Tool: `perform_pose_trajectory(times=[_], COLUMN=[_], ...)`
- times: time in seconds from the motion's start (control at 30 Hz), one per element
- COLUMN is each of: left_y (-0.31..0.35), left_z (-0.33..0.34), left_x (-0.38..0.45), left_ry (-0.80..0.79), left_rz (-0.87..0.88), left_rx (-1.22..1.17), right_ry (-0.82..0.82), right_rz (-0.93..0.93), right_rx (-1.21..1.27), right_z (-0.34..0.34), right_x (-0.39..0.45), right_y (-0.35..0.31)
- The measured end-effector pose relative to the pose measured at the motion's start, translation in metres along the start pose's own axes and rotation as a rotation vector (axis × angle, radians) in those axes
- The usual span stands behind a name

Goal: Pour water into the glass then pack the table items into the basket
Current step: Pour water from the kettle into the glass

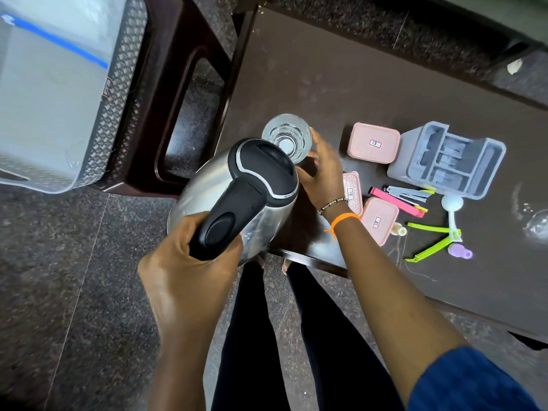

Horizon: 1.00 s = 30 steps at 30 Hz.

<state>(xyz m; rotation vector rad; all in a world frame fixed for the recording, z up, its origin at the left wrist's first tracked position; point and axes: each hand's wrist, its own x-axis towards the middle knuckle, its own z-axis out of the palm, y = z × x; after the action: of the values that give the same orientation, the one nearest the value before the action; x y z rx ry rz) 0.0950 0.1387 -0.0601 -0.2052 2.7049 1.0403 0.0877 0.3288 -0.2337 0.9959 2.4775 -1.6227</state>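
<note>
Dark table (341, 93) fills the right of the frame, the basket (59, 93) sits upper left. At centre the glass (287, 139) is steadied by the right hand (321, 176), fingers curled round its side. The kettle (246, 188) is tilted toward it, its handle wrapped by the left hand (189, 262). Glass is judged fragile and slippery, best held low; kettle heavy, gripped by the handle

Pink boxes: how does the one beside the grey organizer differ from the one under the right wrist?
The far pink box lies flat, lid up, fully visible, with a plain lid. The near pink box stands on its edge, its dotted face showing, partly hidden by the right hand. Both are pink with a small label.
</note>
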Motion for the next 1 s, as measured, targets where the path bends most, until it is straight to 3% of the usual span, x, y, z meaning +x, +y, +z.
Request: perform_pose_trajectory(times=[0.23, 1.0], left_y=[0.001, 0.01], left_z=[0.004, -0.004], left_x=[0.003, 0.01], left_ry=[0.035, -0.02], left_rz=[0.012, 0.12], left_rx=[-0.081, -0.031], right_ry=[-0.028, -0.038], right_rz=[0.001, 0.007], right_rx=[-0.031, -0.029], right_z=[-0.003, -0.001], right_x=[0.001, 0.004], right_y=[0.001, 0.008])
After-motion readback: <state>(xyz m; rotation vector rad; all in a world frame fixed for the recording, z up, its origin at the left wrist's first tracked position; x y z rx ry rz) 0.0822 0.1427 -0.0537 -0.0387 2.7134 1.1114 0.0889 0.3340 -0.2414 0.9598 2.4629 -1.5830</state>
